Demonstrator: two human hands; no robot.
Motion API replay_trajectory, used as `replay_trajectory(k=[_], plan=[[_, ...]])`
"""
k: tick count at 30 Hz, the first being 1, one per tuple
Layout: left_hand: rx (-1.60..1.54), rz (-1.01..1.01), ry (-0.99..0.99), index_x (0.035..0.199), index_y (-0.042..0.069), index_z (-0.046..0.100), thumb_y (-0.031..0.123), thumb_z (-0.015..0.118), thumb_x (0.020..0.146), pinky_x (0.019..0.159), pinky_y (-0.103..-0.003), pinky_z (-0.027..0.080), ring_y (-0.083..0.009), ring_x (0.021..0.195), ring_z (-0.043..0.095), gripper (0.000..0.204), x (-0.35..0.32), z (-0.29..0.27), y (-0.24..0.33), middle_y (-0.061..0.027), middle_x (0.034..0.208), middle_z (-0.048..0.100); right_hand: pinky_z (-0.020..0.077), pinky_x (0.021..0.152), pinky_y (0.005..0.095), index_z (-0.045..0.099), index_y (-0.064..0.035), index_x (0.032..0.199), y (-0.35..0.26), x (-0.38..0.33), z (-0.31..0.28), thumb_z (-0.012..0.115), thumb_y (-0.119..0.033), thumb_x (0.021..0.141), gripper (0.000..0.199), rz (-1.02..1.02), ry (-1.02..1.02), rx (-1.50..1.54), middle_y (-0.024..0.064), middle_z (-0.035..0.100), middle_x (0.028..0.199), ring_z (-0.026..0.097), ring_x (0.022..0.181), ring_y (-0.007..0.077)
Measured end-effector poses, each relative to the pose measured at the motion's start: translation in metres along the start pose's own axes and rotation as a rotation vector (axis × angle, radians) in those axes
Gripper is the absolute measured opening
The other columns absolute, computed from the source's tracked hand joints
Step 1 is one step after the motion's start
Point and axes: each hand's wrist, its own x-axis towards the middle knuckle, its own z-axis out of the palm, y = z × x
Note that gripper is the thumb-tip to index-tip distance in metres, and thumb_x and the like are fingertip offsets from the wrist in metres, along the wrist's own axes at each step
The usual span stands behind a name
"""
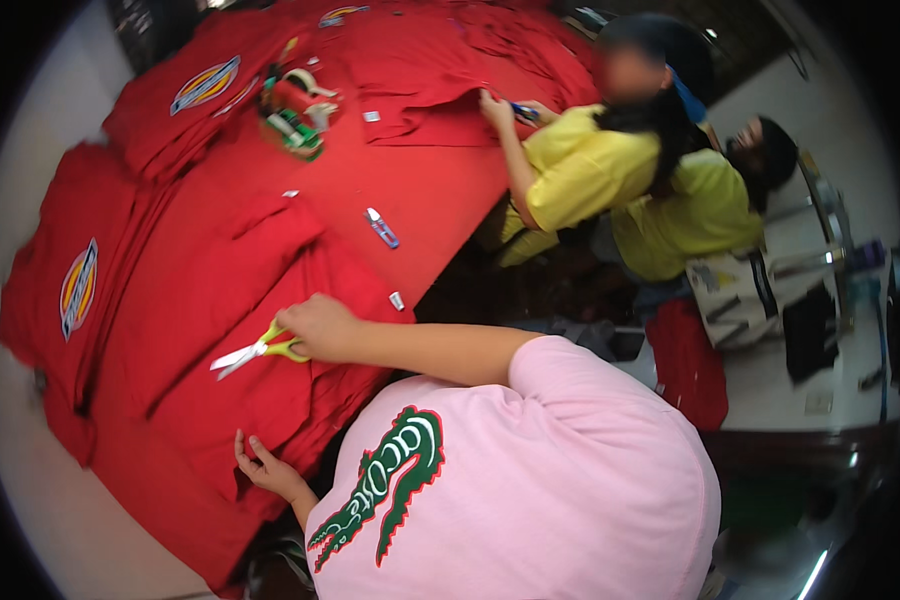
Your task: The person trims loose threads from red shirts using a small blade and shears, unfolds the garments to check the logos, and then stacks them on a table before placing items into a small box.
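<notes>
My right hand (322, 327) grips scissors (260, 349) with yellow-green handles. Their metal blades are parted slightly and point left over a red garment (220, 290) spread on the table. Lower down, my left hand (266, 470) rests at the garment's near edge with its fingers apart, holding nothing that I can see. A small white label (397, 300) shows on the red cloth beyond my right forearm. Farther off, small blue-handled thread snips (381, 228) lie on the red tabletop (420, 190).
Red garments with round printed patches (78, 288) are piled along the left. A green tape dispenser (295, 120) stands among them. At the far side a person in yellow (595, 160) handles red cloth (425, 105) and a blue tool. Behind is another person in yellow (685, 220).
</notes>
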Motion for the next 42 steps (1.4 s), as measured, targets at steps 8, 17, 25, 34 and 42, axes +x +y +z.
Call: replay_trajectory(k=[8, 17, 25, 34, 42], plan=[[0.222, 0.171, -0.020, 0.113, 0.000, 0.072, 0.023, 0.061, 0.104, 0.088, -0.042, 0.046, -0.0334, 0.095, 0.061, 0.027, 0.007, 0.011, -0.015, -0.0145, 0.110, 0.074, 0.0483, 0.087, 0.0407, 0.070, -0.0120, 0.109, 0.013, -0.022, -0.012, 0.077, -0.022, 0.082, 0.030, -0.093, 0.001, -0.076, 0.0085, 0.063, 0.108, 0.065, 0.100, 0.0261], [0.330, 0.157, 0.160, 0.118, 0.003, 0.071, 0.028, 0.061, 0.103, 0.093, -0.048, 0.045, -0.0373, 0.100, 0.061, 0.031, 0.009, 0.027, -0.041, -0.0163, 0.117, 0.072, 0.0529, 0.086, 0.0438, 0.066, -0.0135, 0.107, 0.084, -0.212, -0.071, 0.067, -0.019, 0.092, 0.016, 0.060, -0.026, 0.172, 0.0064, 0.064, 0.112, 0.066, 0.101, 0.0294], [0.756, 0.031, 0.408, 0.135, 0.022, 0.064, 0.046, 0.066, 0.095, 0.093, -0.053, 0.044, -0.0382, 0.104, 0.063, 0.047, -0.033, 0.079, -0.024, -0.0168, 0.100, 0.068, 0.0554, 0.082, 0.0477, 0.071, -0.0143, 0.103, 0.165, -0.363, -0.096, 0.066, -0.029, 0.092, 0.019, 0.286, -0.471, 0.069, 0.0091, 0.070, 0.105, 0.070, 0.099, 0.0327], [0.914, 0.126, 0.540, 0.126, 0.025, 0.071, 0.048, 0.060, 0.094, 0.097, -0.051, 0.047, -0.0347, 0.101, 0.067, 0.041, -0.033, 0.089, -0.042, -0.0141, 0.098, 0.070, 0.0559, 0.089, 0.0492, 0.072, -0.0153, 0.110, 0.226, -0.445, -0.103, 0.067, -0.030, 0.089, 0.025, 0.540, -0.641, -0.007, 0.0117, 0.073, 0.113, 0.070, 0.110, 0.0330], [0.943, 0.111, 0.536, 0.126, 0.027, 0.070, 0.048, 0.059, 0.095, 0.101, -0.049, 0.046, -0.0341, 0.102, 0.068, 0.039, -0.029, 0.090, -0.046, -0.0133, 0.099, 0.071, 0.0554, 0.090, 0.0464, 0.073, -0.0129, 0.115, 0.239, -0.524, -0.103, 0.071, -0.035, 0.086, 0.037, 0.851, -0.716, 0.087, 0.0137, 0.074, 0.117, 0.070, 0.110, 0.0319]])
